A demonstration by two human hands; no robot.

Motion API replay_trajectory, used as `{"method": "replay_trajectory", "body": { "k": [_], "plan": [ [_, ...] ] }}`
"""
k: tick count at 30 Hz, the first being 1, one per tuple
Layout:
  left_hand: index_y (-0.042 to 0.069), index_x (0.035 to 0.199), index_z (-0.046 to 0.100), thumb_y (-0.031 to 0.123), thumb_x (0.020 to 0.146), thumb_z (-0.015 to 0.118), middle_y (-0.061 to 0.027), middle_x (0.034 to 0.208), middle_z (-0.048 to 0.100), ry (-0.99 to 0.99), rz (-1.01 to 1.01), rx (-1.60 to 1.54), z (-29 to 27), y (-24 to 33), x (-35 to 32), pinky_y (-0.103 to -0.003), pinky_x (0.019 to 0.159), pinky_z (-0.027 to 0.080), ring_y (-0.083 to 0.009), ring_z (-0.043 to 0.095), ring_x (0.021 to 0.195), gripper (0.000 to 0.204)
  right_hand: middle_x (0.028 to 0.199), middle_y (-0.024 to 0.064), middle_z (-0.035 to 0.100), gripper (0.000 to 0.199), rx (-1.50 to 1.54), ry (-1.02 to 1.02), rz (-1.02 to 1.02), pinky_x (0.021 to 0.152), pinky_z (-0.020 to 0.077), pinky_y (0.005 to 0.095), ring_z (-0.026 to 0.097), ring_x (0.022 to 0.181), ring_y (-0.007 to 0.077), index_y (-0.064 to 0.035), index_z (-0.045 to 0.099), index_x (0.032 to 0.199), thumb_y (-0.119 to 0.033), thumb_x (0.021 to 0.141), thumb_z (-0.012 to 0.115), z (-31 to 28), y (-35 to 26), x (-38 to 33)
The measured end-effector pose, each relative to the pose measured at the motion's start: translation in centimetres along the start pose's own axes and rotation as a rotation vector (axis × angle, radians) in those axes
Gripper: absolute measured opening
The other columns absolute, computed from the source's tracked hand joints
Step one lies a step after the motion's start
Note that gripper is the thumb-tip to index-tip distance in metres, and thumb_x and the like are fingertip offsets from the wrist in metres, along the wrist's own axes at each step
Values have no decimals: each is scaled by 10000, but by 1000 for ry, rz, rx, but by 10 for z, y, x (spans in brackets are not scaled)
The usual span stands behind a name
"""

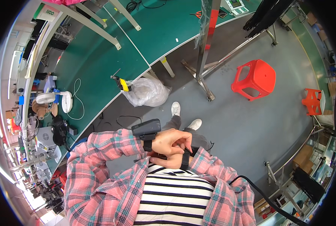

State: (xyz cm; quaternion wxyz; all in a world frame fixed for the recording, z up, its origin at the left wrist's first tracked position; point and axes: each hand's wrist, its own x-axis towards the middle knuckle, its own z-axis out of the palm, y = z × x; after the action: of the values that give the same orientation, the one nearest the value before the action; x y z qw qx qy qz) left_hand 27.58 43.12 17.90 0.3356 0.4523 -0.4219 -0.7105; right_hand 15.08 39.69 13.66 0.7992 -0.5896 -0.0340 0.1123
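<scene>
Close in front of the striped shirt (173, 196), both hands meet at the right wrist. Black band (185, 161) is the thing worked at: it wraps the right wrist just short of the plaid cuff (200, 160). Its visible length runs crosswise to the right forearm, from the far side of the wrist back toward the torso.

Left hand (170, 142) is the nearer one to the band's far end; the right hand (168, 162) wears it and cannot easily reach it. Left forearm comes across from the left, knuckles up, fingers bent down over the wrist. From its fingertips the band lies just to the right and bodyward, very near or touching.

Grip of the left: thumb and fingers drawn in toward each other. Cannot tell if they pinch the band's end or only rest by it. Right grip: fingers partly hidden beneath the left; state not clear.

Left wrist carries a dark box (146, 127), facing up, on its own strap (147, 145).
</scene>
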Motion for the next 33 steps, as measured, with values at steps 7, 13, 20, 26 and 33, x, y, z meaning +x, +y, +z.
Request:
{"method": "replay_trajectory", "body": {
  "k": [7,13,20,26,33],
  "plan": [
    [10,941,525,-65,827,570,-87,876,665,92,44,213,6,0,1,-273,701,524,-136,650,790,144,1058,101,643,310,-23,-95,134,915,471,303,604,1015,199,-50,621,1113,-247,875,594,-8,-14,-4],
    [14,899,558,-26,816,578,-66,795,639,131,37,211,10,-3,0,-253,645,504,-116,624,716,95,1017,92,638,270,4,-114,118,882,469,300,599,976,193,-56,618,1065,-220,852,598,-6,-11,0],
    [11,868,557,-1,795,570,-64,742,610,157,39,238,11,-5,1,-240,604,486,-104,595,663,75,970,82,632,223,36,-110,103,843,466,296,593,930,186,-64,615,1010,-189,825,603,-13,-3,8],
    [9,829,554,-24,761,541,-63,724,602,230,37,283,17,-4,0,-239,574,471,-100,580,635,76,930,73,627,184,48,-104,109,810,464,293,588,891,179,-70,613,962,-162,802,607,-13,-2,9],
    [6,865,566,-34,751,520,-58,745,598,264,98,360,22,4,3,-241,562,452,-116,550,600,130,883,62,621,141,53,-99,104,771,462,289,582,845,172,-77,609,906,-130,775,611,-18,-3,9]
  ]
}}
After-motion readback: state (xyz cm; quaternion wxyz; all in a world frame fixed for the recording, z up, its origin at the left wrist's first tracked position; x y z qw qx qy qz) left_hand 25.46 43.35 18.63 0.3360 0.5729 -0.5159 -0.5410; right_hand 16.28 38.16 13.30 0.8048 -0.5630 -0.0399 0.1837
